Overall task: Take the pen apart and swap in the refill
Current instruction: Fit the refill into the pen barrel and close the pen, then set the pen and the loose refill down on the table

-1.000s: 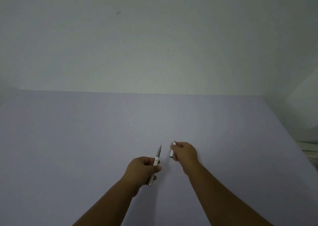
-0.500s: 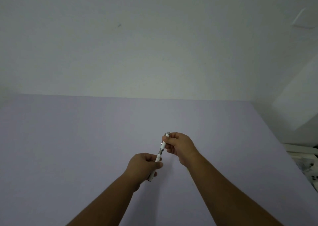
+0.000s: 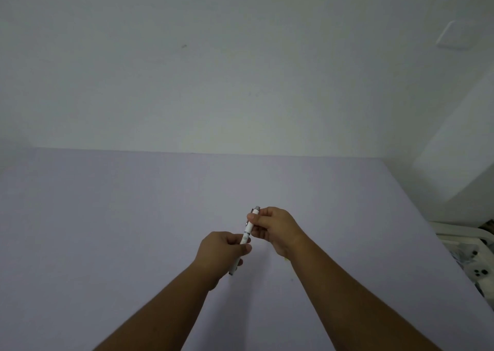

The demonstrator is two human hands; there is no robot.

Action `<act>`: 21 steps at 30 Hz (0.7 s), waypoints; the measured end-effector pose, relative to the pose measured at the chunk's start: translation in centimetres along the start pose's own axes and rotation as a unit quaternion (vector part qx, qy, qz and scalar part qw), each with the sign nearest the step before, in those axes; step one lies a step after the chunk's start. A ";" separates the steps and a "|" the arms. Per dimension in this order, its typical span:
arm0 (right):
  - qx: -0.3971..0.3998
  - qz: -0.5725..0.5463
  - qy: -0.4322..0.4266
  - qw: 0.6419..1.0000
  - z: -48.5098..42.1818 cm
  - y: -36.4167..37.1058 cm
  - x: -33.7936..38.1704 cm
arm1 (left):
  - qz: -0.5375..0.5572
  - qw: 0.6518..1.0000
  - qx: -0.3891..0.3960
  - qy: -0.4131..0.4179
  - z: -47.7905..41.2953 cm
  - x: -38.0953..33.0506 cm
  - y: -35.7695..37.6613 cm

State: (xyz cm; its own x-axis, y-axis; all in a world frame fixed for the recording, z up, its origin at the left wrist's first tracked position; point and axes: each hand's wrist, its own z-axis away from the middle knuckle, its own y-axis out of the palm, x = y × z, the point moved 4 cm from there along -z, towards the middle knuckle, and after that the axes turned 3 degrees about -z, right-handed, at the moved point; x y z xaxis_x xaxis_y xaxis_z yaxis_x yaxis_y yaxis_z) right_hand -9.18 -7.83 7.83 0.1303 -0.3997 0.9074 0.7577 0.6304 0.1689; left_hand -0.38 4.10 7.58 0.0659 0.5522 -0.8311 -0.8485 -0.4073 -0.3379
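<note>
A white pen (image 3: 248, 230) with a grey ring and a grey end cap is held tilted above the lilac table (image 3: 107, 230), its two halves joined in one line. My left hand (image 3: 222, 251) grips the lower half, whose tip pokes out under the fist. My right hand (image 3: 275, 227) pinches the upper half near the clip with thumb and fingers. No loose refill shows.
A pale wall rises behind the table's far edge. The table's right edge runs diagonally; beyond it lies white furniture with a spotted cloth (image 3: 475, 260). A small yellowish speck (image 3: 286, 259) sits on the table under my right wrist.
One second ago the halves were apart, one in each hand. My right hand brought the upper half onto the lower one; now they sit joined. The view shifted slightly.
</note>
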 end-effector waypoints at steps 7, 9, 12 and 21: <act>0.000 -0.004 -0.005 1.000 0.0 -0.7 -0.3 | -0.005 1.000 0.004 -0.002 -0.2 -0.1 0.6; -0.001 -0.003 -0.003 1.000 -0.2 -0.9 -0.5 | -0.003 1.000 0.004 -0.007 -0.5 0.0 0.9; -0.004 0.009 -0.003 1.000 -0.5 -1.1 -0.6 | 0.017 1.000 0.000 -0.017 -0.9 0.3 1.3; -0.225 0.253 0.048 0.940 -2.6 -7.9 -3.8 | 0.056 0.996 -0.031 -0.064 -4.6 3.5 3.7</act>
State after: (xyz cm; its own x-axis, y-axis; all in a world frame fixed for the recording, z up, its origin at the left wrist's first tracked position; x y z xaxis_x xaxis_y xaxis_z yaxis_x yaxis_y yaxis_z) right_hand -14.00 -13.00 2.09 0.5881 -0.1966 0.7846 0.7738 0.4191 -0.4750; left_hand -0.90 1.20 1.43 -0.0977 0.5875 -0.8033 -0.8126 -0.5131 -0.2764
